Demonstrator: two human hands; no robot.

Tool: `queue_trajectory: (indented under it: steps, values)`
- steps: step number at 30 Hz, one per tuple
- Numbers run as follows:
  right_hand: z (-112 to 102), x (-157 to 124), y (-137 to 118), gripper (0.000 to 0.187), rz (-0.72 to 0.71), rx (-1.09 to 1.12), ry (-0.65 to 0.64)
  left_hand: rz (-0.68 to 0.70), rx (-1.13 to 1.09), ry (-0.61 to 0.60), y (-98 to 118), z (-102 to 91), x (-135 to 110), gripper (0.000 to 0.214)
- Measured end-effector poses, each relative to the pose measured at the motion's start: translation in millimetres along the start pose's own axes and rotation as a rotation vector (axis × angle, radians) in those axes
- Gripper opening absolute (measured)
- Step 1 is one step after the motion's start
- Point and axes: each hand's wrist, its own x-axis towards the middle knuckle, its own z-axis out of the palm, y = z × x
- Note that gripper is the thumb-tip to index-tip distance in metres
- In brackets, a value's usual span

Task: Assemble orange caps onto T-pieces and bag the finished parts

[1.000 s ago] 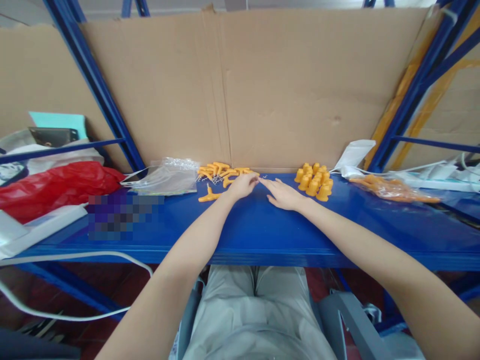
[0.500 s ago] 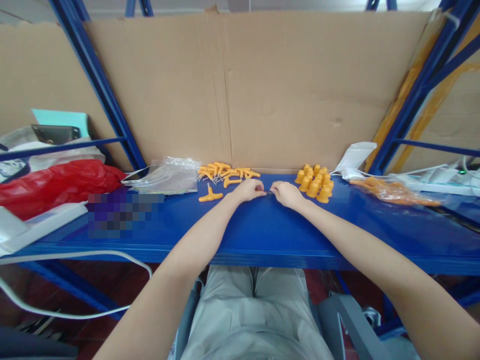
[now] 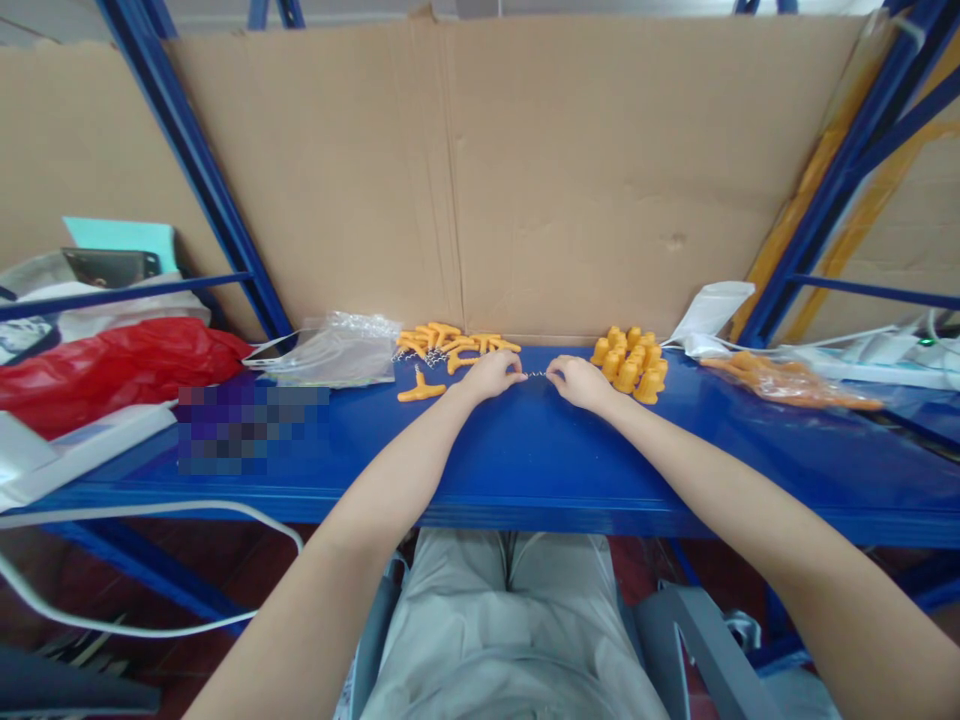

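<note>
A thin metal spiral, the shaft of a corkscrew (image 3: pixel 535 374), stretches between my two hands just above the blue table. My left hand (image 3: pixel 498 374) is closed at its left end, fingers pinched; any handle there is hidden by the hand. At the right end, the fingertips of my right hand (image 3: pixel 576 381) close on the spiral. Left of my hands lies a pile of orange T-handled corkscrews (image 3: pixel 439 340), with a single corkscrew (image 3: pixel 421 388) in front of it. Orange bell-shaped caps (image 3: pixel 628 362) stand in a group beside my right hand.
Clear plastic bags (image 3: pixel 334 352) lie left of the pile. A bag of orange parts (image 3: pixel 787 382) is at the right. Cardboard (image 3: pixel 570 180) walls off the back of the blue table (image 3: pixel 540 470). Red plastic (image 3: pixel 127 365) and a white cable (image 3: pixel 150 510) are at left.
My hands have moved slightly apart and a little farther back. More of the metal spiral shows between them. The piles on the table look unchanged.
</note>
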Motion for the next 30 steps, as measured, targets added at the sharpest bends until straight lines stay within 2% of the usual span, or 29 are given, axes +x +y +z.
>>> queue_trajectory:
  steps: [12, 18, 26, 30]
  values:
    - [6, 4, 2, 0.022, 0.02, 0.11, 0.16, 0.022, -0.023, 0.078, 5, -1.7, -2, 0.008]
    - [13, 10, 9, 0.019, 0.067, 0.27, 0.229, 0.033, -0.029, 0.093, 5, 1.0, -2, 0.008]
    - [12, 13, 10, 0.022, 0.204, 0.447, 0.215, 0.064, -0.01, 0.088, 8, 2.2, -1, 0.009]
    - [13, 13, 11, 0.02, 0.229, 0.482, 0.211, 0.054, -0.016, 0.045, 7, 3.0, 0, 0.01]
